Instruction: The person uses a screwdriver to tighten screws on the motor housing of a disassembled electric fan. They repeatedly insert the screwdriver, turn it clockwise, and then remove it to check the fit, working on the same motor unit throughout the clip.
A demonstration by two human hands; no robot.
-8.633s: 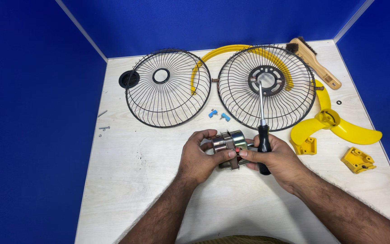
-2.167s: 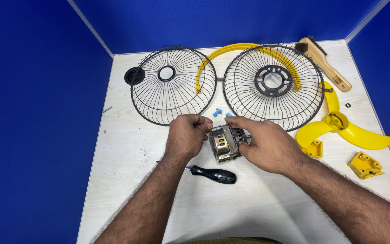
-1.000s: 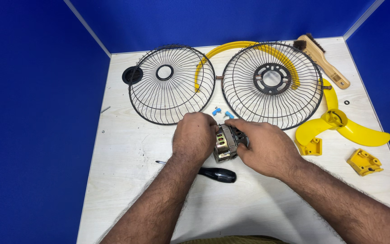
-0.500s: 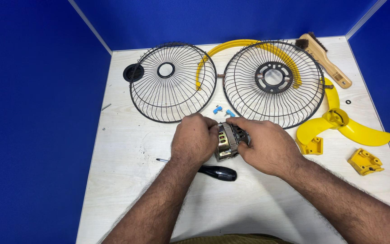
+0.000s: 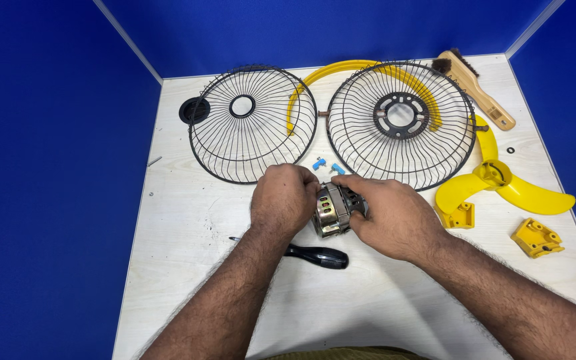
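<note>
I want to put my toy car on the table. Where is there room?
The near left of the table, between the screwdriver and the left edge, is bare. So is the near right, below the yellow bracket. The far half is crowded: two wire grilles, the fan blade and a brush. The hands fill the middle, holding the motor.

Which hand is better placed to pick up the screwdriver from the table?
Probably the left hand. The screwdriver lies just below its wrist, handle pointing right. The right hand wraps more of the motor, so it seems busier.
</note>
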